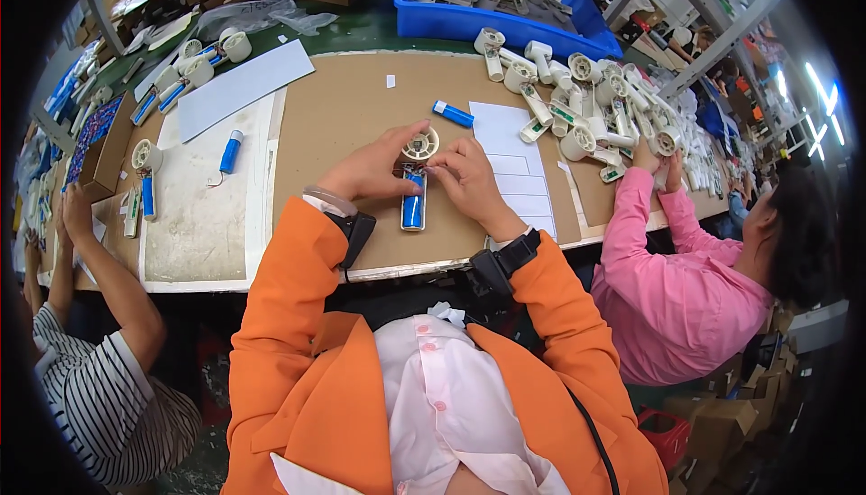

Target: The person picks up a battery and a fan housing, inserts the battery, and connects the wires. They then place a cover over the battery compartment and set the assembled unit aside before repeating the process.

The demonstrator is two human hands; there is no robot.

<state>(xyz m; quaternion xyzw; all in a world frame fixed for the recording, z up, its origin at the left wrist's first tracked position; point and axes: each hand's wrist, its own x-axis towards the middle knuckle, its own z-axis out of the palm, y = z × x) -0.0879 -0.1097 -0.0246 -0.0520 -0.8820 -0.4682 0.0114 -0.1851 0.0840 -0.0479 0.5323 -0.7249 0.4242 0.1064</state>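
A white handheld fan housing (424, 142) lies on the brown cardboard in front of me, its round head pointing away. In its opened handle sits a blue cylindrical battery (412, 213). My left hand (372, 169) is closed around the housing from the left, with the thumb laid over the top of the battery. From the right, my right hand (474, 181) pinches at the neck between head and handle; whatever its fingertips hold is too small to make out. Just beyond lies a loose blue battery (453, 114), near a white sheet with printed lines (510, 166).
White fan housings (586, 98) are heaped at right, below a large blue bin (505, 31) of white parts. On the left lie another battery with wires (231, 152), a fan housing (146, 157) and a white board (244, 89). Co-workers sit on both sides; one wears pink sleeves (631, 224).
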